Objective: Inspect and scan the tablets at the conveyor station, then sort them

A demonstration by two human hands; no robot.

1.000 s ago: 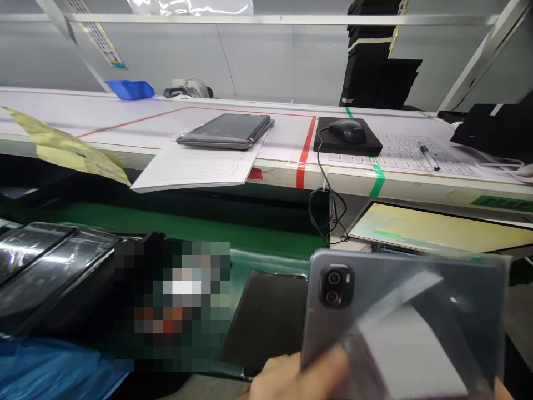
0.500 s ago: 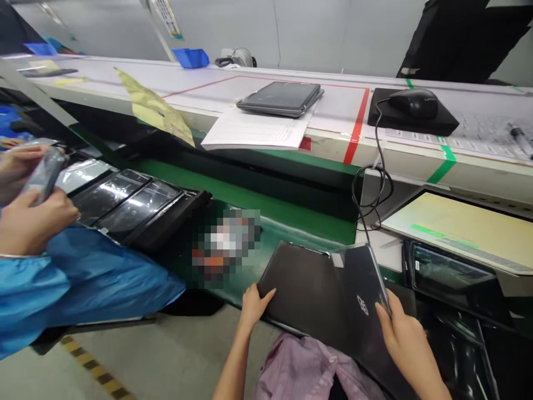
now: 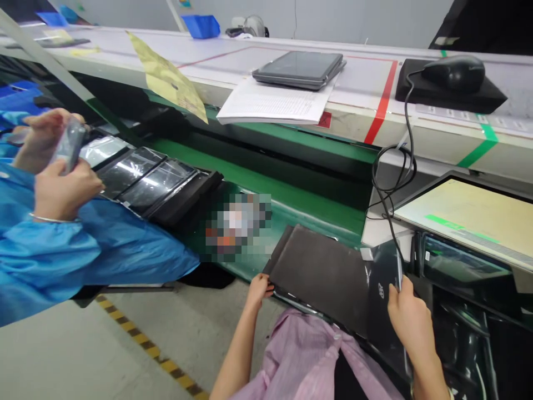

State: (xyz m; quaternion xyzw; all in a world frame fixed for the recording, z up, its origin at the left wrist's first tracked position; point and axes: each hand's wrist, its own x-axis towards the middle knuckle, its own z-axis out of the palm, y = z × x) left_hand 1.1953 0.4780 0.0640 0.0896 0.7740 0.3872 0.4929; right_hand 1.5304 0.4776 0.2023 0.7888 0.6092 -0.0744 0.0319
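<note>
A dark flat rectangular pad [image 3: 320, 278] lies in front of me, over the edge of the green surface. My left hand [image 3: 261, 289] grips the left front corner of this pad, with its fingers curled round the edge. My right hand [image 3: 410, 314] is closed on a thin dark panel [image 3: 381, 294] with a light logo. That panel stands tilted over the pad's right end. A small pale tab shows near the panel's upper left corner.
At left, a co-worker's hands [image 3: 69, 186] hold a small wrapped item beside black glossy panels [image 3: 145, 172]. The white shelf [image 3: 233, 86] bears stacked tablets [image 3: 297, 69] and a mouse [image 3: 464, 75] with a hanging cable. Glossy black parts [image 3: 462, 328] lie at right.
My left hand has closed more round the pad's corner. The panel in my right hand stands more edge-on, lower against the pad. The whole view has shifted.
</note>
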